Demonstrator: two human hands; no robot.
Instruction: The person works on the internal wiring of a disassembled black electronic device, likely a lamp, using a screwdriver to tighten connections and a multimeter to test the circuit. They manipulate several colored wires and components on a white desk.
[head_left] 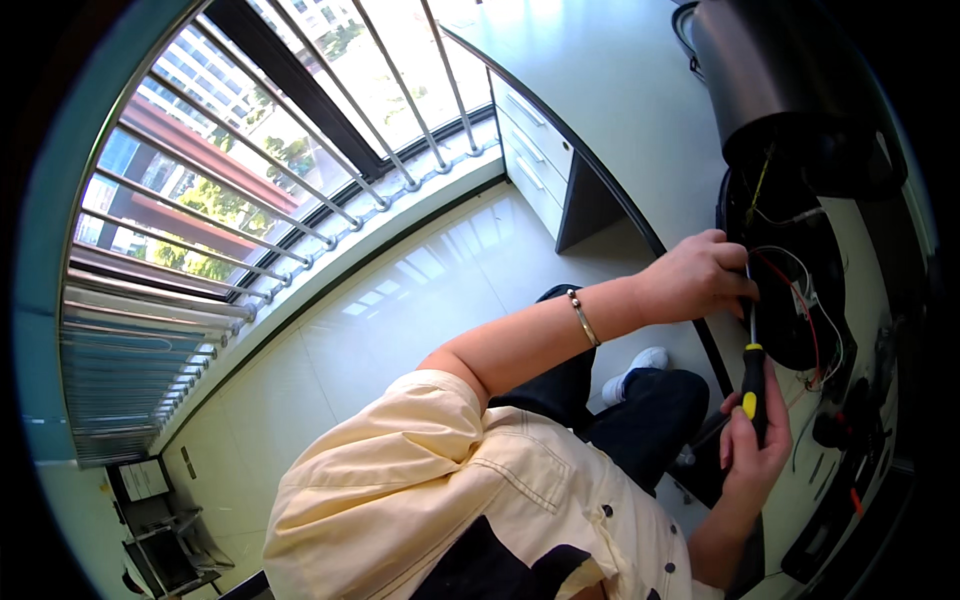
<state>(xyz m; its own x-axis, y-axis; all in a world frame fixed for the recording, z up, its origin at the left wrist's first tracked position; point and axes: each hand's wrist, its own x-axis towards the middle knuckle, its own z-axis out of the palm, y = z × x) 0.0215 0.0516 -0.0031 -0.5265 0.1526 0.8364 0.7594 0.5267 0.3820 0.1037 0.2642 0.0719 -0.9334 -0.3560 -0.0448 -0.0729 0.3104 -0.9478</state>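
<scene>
My right hand (765,450) is wrapped round the black and yellow handle of a screwdriver (752,385). The metal shaft points away from me, toward the fingers of my left hand (705,275). Those fingers are closed in a pinch beside the shaft, at the near-left edge of an opened black appliance part (800,325). What they pinch is hidden. Thin red and white wires (815,340) loop out over the black part. Beyond it a large dark rounded housing (765,70) lies on its side, with a yellow-green wire (762,185) hanging from its open end.
The light tabletop (610,60) has a dark curved edge. On its right lie dark tools or parts (850,460), one with an orange bit. White drawers (535,150) stand under the far end. A barred window (260,150) and tiled floor (380,310) are left.
</scene>
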